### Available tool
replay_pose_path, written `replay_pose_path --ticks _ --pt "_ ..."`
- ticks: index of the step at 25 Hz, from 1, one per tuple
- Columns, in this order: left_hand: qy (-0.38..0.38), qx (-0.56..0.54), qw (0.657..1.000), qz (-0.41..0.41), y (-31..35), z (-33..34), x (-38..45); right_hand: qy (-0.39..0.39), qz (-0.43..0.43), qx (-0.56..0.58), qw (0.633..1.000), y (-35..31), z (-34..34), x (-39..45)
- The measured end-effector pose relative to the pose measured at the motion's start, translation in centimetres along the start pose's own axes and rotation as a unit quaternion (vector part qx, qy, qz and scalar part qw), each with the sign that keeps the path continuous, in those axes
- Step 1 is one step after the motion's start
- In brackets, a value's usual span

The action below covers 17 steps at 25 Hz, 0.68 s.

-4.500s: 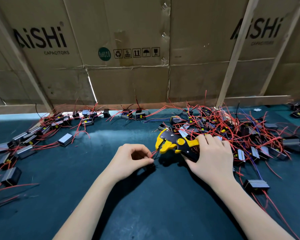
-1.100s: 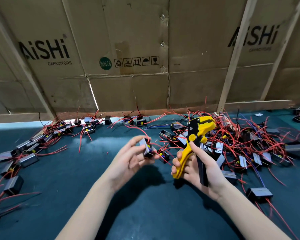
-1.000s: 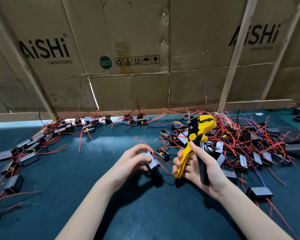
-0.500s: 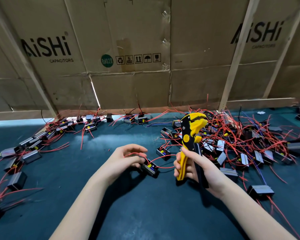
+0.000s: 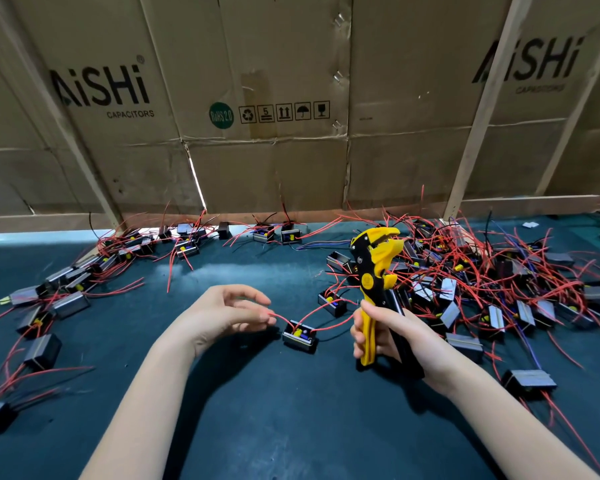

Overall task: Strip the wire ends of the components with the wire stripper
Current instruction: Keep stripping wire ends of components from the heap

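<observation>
Left hand (image 5: 222, 317) pinching component's red wire (image 5: 280, 316), right hand (image 5: 392, 330) clasped round upright wire stripper (image 5: 374, 282)

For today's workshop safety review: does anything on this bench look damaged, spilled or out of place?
Nothing looks damaged. The components lie in a tangled heap of red wires on the right, and a gap in the cardboard backing lets light through.
</observation>
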<state>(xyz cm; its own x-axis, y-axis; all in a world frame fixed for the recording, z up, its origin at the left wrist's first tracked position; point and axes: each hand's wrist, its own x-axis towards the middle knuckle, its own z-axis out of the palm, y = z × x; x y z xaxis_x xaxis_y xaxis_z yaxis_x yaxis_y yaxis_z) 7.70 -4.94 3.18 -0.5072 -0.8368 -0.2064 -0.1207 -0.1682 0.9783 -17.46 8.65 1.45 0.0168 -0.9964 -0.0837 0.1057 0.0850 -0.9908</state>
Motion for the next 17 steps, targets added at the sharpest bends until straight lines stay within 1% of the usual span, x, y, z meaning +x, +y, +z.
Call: replay_pose_path --ticks 2,4,7,9,10,11,12,13,14,15,16,17 --pt "0.006 -0.081 0.997 -0.009 0.2 0.3 0.2 -0.001 0.001 0.007 1.0 0.0 -0.1 0.0" --pt "0.01 -0.133 0.991 -0.025 0.1 0.5 0.4 -0.001 0.001 0.009 1.0 0.0 -0.3 0.1" --pt "0.035 -0.155 0.987 -0.007 0.1 0.8 0.6 0.001 -0.005 0.005 1.0 0.0 -0.4 0.1" --pt "0.07 -0.172 0.983 0.005 0.2 0.5 0.8 0.006 -0.008 0.004 1.0 -0.1 -0.6 0.0" --pt "0.094 -0.133 0.987 0.011 0.2 0.3 0.8 0.009 -0.009 0.004 1.0 -0.2 -0.7 0.0" --pt "0.136 -0.034 0.99 0.022 0.2 0.0 0.8 0.012 -0.011 0.005 1.0 -0.2 -0.8 0.0" --pt "0.195 0.107 0.974 0.041 0.1 -0.3 0.8 0.016 -0.012 0.006 1.0 -0.3 -0.9 0.0" --pt "0.251 0.236 0.935 0.079 0.1 -0.5 0.7 0.02 -0.014 0.008 1.0 -0.4 -1.1 0.0" --pt "0.277 0.315 0.898 0.132 0.2 -0.6 0.4 0.024 -0.015 0.01 1.0 -0.4 -1.2 -0.1" --pt "0.26 0.343 0.884 0.184 0.4 -0.6 0.2 0.027 -0.016 0.012 0.999 -0.5 -1.3 -0.1" --pt "0.196 0.333 0.895 0.222 0.7 -0.4 -0.2 0.031 -0.016 0.013 0.999 -0.6 -1.5 -0.1" --pt "0.1 0.315 0.914 0.235 0.9 -0.1 -0.7 0.034 -0.016 0.014 0.999 -0.7 -1.6 -0.1"
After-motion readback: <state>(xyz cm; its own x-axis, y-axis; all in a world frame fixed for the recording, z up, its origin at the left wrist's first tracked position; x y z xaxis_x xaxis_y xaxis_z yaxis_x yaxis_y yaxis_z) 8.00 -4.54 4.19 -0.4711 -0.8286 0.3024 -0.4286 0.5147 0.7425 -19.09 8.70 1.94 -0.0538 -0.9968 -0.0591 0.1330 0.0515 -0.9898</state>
